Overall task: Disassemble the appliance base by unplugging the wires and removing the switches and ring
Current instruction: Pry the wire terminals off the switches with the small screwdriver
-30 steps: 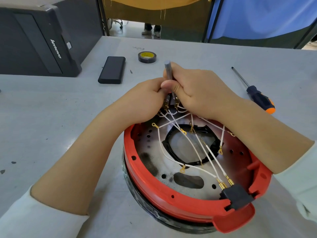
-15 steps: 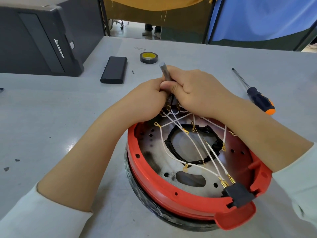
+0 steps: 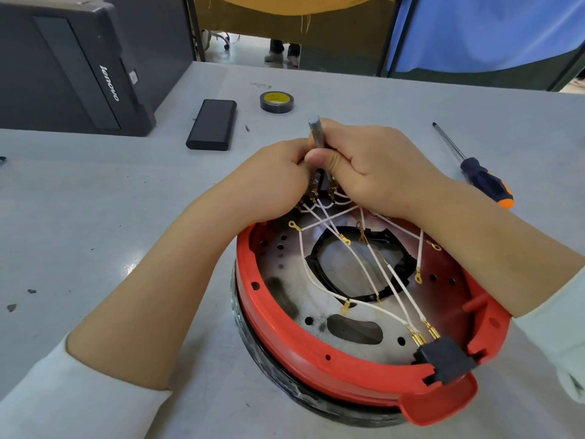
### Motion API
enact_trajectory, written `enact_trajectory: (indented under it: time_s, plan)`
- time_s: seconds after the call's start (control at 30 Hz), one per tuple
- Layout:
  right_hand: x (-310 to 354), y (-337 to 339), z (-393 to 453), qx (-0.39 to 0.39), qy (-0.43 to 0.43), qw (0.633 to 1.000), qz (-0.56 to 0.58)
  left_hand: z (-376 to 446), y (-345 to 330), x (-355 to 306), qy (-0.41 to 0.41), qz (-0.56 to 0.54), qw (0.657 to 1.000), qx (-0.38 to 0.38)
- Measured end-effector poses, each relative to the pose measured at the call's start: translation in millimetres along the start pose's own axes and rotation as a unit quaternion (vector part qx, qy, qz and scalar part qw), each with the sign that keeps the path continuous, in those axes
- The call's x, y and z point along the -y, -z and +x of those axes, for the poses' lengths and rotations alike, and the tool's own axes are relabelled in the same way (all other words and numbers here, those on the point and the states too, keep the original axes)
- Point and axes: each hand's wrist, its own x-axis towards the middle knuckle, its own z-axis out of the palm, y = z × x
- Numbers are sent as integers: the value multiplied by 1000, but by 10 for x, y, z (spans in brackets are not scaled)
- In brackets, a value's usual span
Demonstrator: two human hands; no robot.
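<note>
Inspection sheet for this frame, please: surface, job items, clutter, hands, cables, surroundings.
Surface: grey table, a few dark specks.
Job's things: red appliance base open side up; black connector block at its near rim.
Clutter: screwdriver, tape roll, black box.
Hands: right hand grips a metal rod; left hand curled at the terminals.
Cables: white wires cross the base.
Surroundings: computer case, blue curtain.

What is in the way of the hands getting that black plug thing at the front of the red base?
Nothing visible blocks the black connector. Both the left hand and right hand are busy at the far rim, gripping a metal shaft.
</note>
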Motion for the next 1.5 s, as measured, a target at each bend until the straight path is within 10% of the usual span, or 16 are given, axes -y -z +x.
enact_trajectory:
  time_s: [1.5]
  plan:
    - [-23,-50,59,3,-70,993,94,32,-33,44,0,10,1000,-9]
